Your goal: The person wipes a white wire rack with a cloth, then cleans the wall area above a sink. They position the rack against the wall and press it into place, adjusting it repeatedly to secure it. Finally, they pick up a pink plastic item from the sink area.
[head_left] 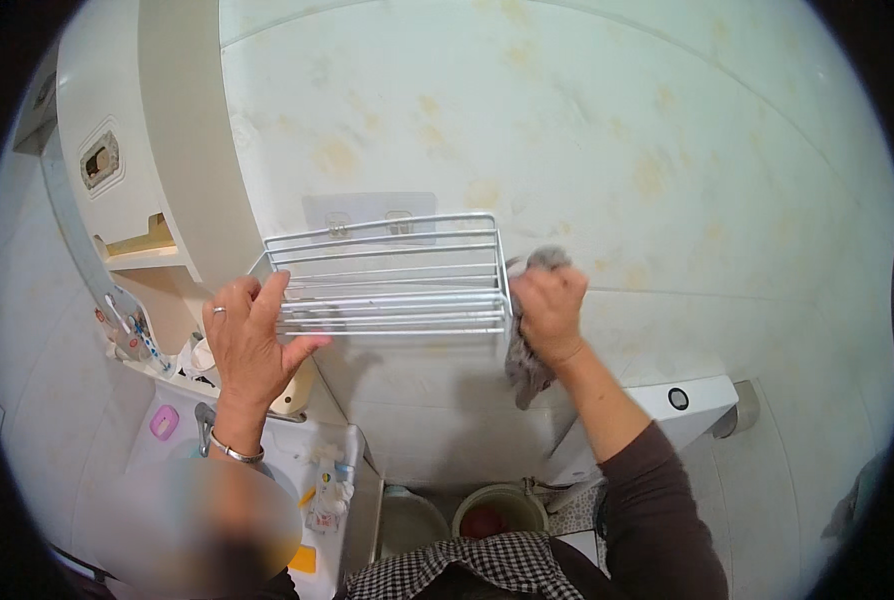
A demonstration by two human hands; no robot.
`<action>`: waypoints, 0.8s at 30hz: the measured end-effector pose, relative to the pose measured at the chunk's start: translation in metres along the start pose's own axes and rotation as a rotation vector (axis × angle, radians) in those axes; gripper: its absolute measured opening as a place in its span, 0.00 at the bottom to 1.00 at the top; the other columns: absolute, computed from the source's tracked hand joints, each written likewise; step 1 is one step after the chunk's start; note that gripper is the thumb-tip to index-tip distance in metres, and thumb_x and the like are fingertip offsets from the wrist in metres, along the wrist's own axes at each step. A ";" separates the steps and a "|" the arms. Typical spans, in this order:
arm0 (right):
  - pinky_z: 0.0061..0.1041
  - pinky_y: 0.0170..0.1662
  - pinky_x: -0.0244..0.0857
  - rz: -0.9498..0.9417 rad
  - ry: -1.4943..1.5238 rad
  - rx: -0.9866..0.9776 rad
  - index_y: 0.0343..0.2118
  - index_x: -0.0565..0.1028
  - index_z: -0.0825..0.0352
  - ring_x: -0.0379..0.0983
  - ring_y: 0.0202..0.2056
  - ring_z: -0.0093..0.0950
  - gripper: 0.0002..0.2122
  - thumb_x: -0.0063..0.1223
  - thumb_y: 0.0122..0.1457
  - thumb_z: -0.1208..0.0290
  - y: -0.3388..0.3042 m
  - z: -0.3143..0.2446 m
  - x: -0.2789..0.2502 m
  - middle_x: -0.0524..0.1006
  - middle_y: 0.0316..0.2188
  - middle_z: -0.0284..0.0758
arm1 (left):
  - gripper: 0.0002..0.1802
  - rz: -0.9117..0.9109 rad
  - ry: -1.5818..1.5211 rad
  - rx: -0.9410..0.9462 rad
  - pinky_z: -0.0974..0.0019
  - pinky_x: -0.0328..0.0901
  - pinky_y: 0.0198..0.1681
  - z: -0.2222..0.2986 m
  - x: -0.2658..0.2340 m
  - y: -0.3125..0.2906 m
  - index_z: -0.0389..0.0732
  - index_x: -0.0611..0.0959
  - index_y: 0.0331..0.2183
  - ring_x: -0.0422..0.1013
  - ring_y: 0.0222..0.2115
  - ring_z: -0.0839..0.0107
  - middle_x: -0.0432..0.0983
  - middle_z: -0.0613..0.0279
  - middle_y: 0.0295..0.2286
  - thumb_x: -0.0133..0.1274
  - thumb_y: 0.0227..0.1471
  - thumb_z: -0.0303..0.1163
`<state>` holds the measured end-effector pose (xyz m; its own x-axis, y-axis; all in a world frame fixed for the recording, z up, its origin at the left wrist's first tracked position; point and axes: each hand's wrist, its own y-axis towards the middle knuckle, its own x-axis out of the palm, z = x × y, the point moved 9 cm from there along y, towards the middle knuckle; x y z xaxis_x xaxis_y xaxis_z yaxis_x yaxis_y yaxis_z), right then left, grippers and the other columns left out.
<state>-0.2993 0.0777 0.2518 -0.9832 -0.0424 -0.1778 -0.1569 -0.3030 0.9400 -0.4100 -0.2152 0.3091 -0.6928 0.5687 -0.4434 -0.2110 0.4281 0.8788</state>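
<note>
A white wire rack (392, 303) is held up in front of the tiled wall. My left hand (242, 335) grips its left end, thumb below and fingers over the wires. At the opposite end, my right hand (552, 315) is closed around a crumpled grey cloth (529, 378) and presses it against the rack's side wires. Behind the upper wires, a clear adhesive plate with two hooks (367, 212) is stuck to the wall.
A white cabinet (182, 130) stands at the left, above a washbasin counter (342, 445) with a faucet (204, 425) and a pink soap dish (164, 422). Low at the right is a white toilet tank (637, 420). A bucket (537, 505) and a basin (412, 510) sit on the floor.
</note>
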 end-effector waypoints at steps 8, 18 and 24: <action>0.39 0.52 0.55 0.321 0.154 0.683 0.42 0.74 0.66 0.65 0.47 0.41 0.12 0.47 0.54 0.80 -0.034 -0.007 0.010 0.73 0.44 0.39 | 0.45 -0.008 -0.041 0.018 0.57 0.56 0.46 0.000 -0.002 0.003 0.45 0.78 0.48 0.64 0.40 0.59 0.68 0.57 0.39 0.48 0.44 0.74; 0.41 0.55 0.57 0.513 0.070 0.550 0.51 0.70 0.71 0.67 0.50 0.39 0.16 0.43 0.66 0.68 -0.028 -0.045 0.063 0.72 0.50 0.41 | 0.45 0.020 -0.014 0.068 0.57 0.55 0.46 0.004 -0.008 0.003 0.48 0.78 0.50 0.64 0.40 0.60 0.69 0.59 0.43 0.50 0.42 0.73; 0.29 0.45 0.71 0.074 0.041 0.177 0.51 0.75 0.57 0.74 0.44 0.26 0.15 0.52 0.60 0.74 0.010 -0.131 0.134 0.78 0.47 0.26 | 0.42 0.028 -0.026 0.092 0.58 0.55 0.44 0.004 -0.010 0.004 0.49 0.79 0.50 0.64 0.38 0.63 0.70 0.62 0.42 0.55 0.39 0.69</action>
<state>-0.4204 -0.0562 0.1990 -0.9885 -0.0981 -0.1147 -0.1020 -0.1260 0.9868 -0.4008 -0.2165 0.3167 -0.6791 0.5987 -0.4248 -0.1274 0.4738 0.8714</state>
